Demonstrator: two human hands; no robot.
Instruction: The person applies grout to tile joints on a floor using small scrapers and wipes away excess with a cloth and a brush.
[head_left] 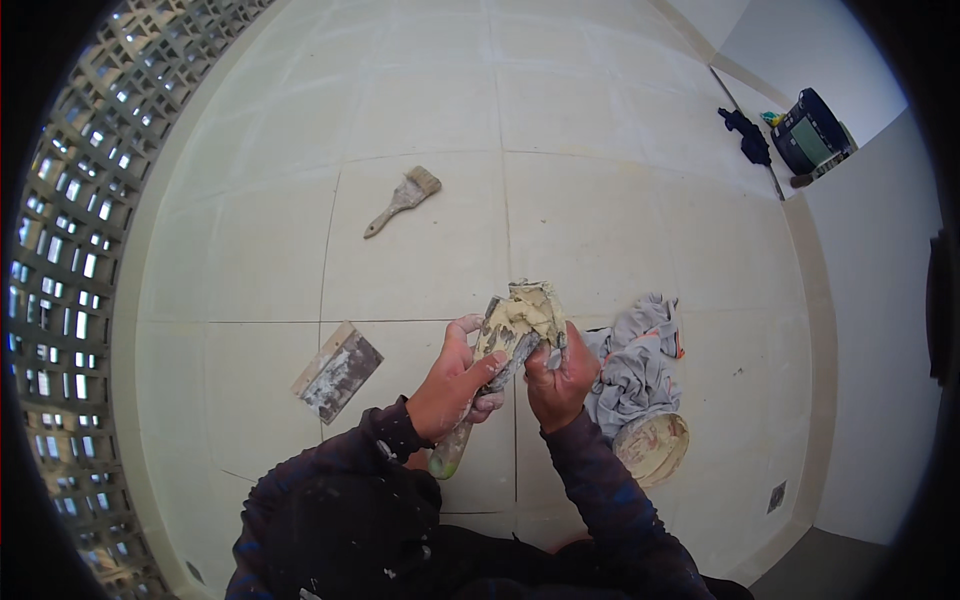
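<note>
My left hand (455, 385) is closed around a putty knife (452, 452), whose pale handle with a greenish end points down toward me. Thick cream putty (530, 315) covers the blade end. Close against it, my right hand (560, 380) is closed with thumb and fingers on a putty-smeared flat piece (548, 297); its kind is hidden by the putty and fingers. Both hands are dusted white and meet above the floor in front of my body.
On the tiled floor (420, 270) lie a flat brush (403, 200), a wide scraper (338, 372) and a crumpled grey cloth (635, 370). A putty-stained round container (652, 447) sits beside the cloth. A dark bucket (808, 132) stands far right; a lattice wall (75, 270) runs along the left.
</note>
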